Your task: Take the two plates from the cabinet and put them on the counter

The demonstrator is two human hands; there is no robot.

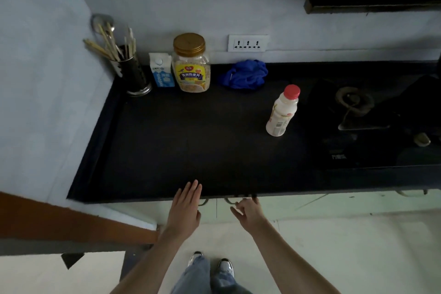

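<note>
- The plates are out of my view. The cabinet doors sit just beyond my hands, under the counter's front edge.
- My right hand curls its fingers at a door handle; I cannot tell whether it grips.
- My left hand, just beside it, is flat with its fingers straight and together, tips over the counter edge.
- Beyond the right hand stands a red-capped bottle; farther back lie a blue cloth and a jar.

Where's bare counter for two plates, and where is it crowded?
Free: the wide counter stretch from the front edge back to the jar and blue cloth, left of the bottle. Crowded: back-left corner, with utensil holder, carton and jar side by side. Right of the bottle is the stove.
</note>
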